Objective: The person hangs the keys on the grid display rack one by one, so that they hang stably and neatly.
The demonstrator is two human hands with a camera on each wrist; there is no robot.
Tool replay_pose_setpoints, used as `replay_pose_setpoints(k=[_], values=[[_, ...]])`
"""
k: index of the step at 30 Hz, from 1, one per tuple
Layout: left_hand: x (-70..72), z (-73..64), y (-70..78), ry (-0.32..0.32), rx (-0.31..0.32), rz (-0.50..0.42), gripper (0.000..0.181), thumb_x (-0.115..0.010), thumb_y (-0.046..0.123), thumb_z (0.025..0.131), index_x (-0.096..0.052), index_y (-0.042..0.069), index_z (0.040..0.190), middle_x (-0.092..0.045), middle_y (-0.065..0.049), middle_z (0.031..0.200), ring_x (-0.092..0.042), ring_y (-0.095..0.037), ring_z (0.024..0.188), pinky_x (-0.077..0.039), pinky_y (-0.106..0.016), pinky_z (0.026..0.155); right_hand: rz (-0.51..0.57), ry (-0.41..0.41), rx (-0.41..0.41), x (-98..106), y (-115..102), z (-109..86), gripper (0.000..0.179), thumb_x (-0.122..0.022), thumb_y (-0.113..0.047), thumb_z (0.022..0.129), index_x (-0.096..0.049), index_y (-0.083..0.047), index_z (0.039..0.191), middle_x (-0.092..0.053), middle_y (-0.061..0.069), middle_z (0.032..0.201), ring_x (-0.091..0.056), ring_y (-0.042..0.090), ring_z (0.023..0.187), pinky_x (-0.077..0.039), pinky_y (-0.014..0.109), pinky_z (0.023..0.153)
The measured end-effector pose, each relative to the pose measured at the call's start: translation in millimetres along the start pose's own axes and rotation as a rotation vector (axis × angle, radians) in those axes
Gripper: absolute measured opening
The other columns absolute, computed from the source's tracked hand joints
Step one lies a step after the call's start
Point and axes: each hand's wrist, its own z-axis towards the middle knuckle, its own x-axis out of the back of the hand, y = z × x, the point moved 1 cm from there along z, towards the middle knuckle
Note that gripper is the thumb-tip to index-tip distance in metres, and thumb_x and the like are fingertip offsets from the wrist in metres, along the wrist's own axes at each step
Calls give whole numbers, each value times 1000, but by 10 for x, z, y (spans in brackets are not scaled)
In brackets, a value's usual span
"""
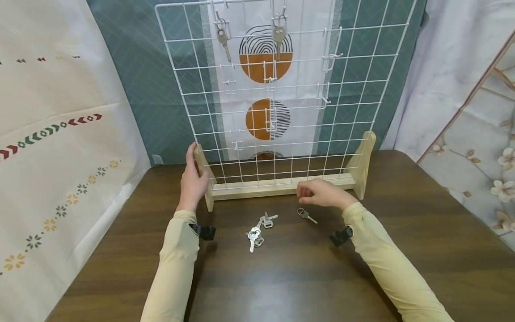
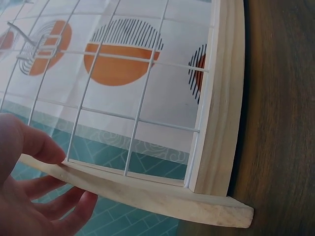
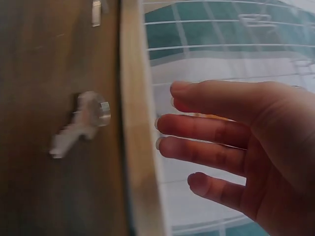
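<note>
Brown table (image 1: 249,286): wire rack (image 1: 299,108) holding hung keys (image 1: 278,35), loose keys (image 1: 254,233) before it.

What seems flowered fabric (image 1: 480,156) hangs beside the table (image 1: 426,228).

Left hand (image 2: 22,204) grips the wooden side piece (image 2: 147,200), thumb on one face, fingers on the other. Wooden base bar (image 2: 224,98) meets it near the corner; dark table (image 2: 283,118) alongside. White wire grid (image 2: 138,119), white hook (image 2: 47,50) on it. Behind, I see pale cloth (image 2: 118,98), orange-and-black circles, plus teal patterned fabric (image 2: 128,223).
</note>
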Motion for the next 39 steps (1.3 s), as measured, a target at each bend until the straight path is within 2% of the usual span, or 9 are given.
replay_pose_setpoints(k=[3,6,10,15,20,30,35,39], values=[[15,10,-4,-8,-2,5,80,-47,5,91,-10,41,152,-56,-23,127,-57,-35,85,-50,-48,75,35,-66,-20,-101,49,27,14,-73,-16,84,-62,-10,92,-65,-1,81,-57,8,74,-48,26,69],[20,10,-3,-19,-5,6,81,-46,4,91,-10,42,152,-54,-22,129,-54,-33,79,-47,-43,68,42,-123,-39,-175,100,35,21,-77,-17,80,-63,-10,94,-63,1,81,-55,8,73,-45,25,67],[18,4,12,-22,-10,5,82,-46,3,90,-10,41,152,-53,-21,130,-50,-30,72,-41,-38,63,44,-144,-43,-231,166,42,22,-79,-17,77,-63,-10,90,-61,2,80,-52,8,70,-43,24,65],[24,3,18,-15,-8,12,81,-46,3,90,-10,40,152,-51,-22,137,-53,-31,76,-43,-37,65,46,-140,-40,-245,203,51,19,-79,-15,77,-62,-10,84,-58,1,79,-50,7,67,-42,22,62],[27,-1,26,-21,-7,11,82,-45,3,90,-9,44,151,-49,-23,139,-53,-31,75,-43,-37,64,15,-132,-29,-230,195,37,16,-76,-11,80,-60,-10,80,-56,0,76,-47,6,65,-40,22,60],[26,-19,22,-24,-1,21,82,-45,4,91,-8,44,152,-50,-25,136,-47,-28,65,-40,-35,59,-22,-120,-9,-143,144,6,10,-69,-8,85,-61,-12,81,-58,-3,74,-49,6,66,-41,22,62],[25,-20,26,-26,1,20,80,-45,4,91,-9,41,152,-50,-24,137,-50,-30,70,-42,-36,62,-42,-72,-6,-16,52,-44,10,-69,-7,86,-62,-12,81,-63,-3,75,-55,6,70,-46,25,66],[28,-17,33,-28,-1,14,80,-45,4,91,-9,39,153,-50,-24,138,-53,-32,76,-44,-38,65,-84,-22,-1,84,-14,-78,10,-69,-9,86,-61,-14,81,-63,-4,73,-54,6,67,-45,25,64]])
